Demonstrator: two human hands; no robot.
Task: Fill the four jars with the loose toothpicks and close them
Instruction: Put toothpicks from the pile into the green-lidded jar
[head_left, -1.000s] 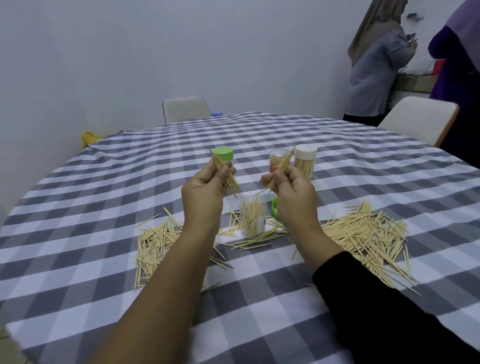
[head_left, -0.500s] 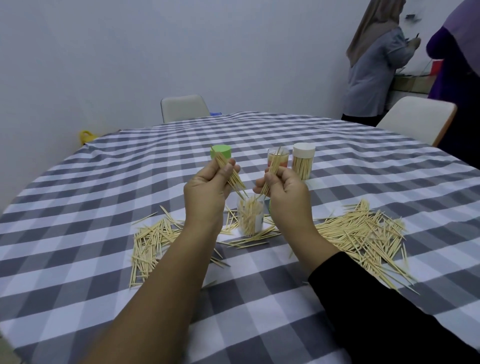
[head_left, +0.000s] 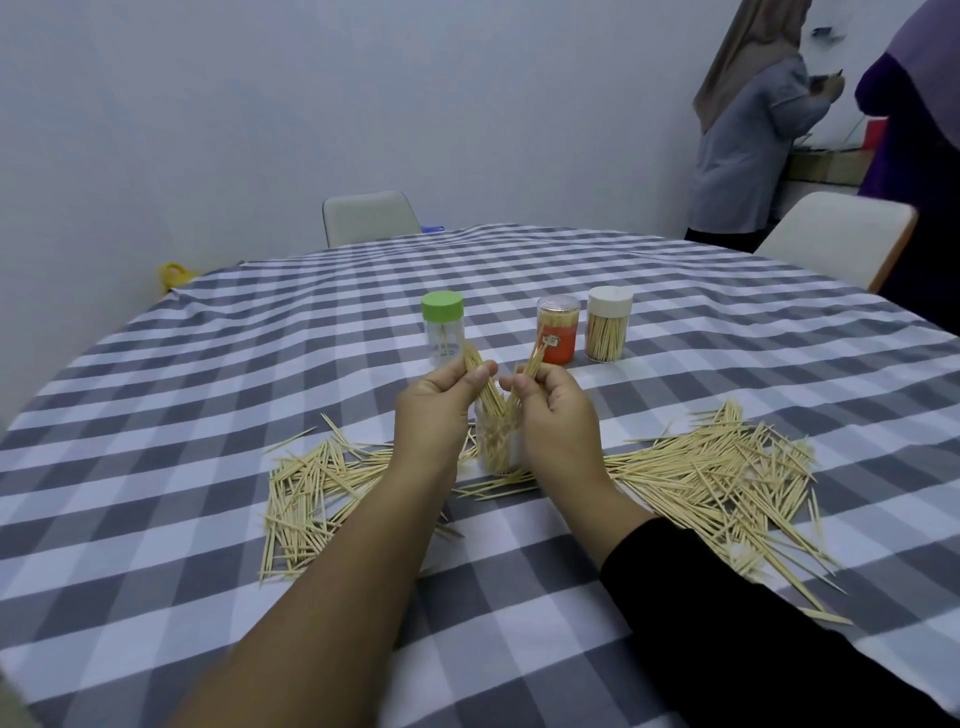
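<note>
Wooden toothpick bundles pinched in your left hand and right hand over open jar | three jars capped; green-lidded jar nearly empty | loose piles remain on bench

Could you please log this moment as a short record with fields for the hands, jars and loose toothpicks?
left hand: pinches a toothpick bundle over the open jar
right hand: pinches a second bundle, same jar
green-lid jar: capped, nearly empty
orange jar: full
white-lid jar: capped, full
loose toothpicks: piles on both sides of the open jar
</note>
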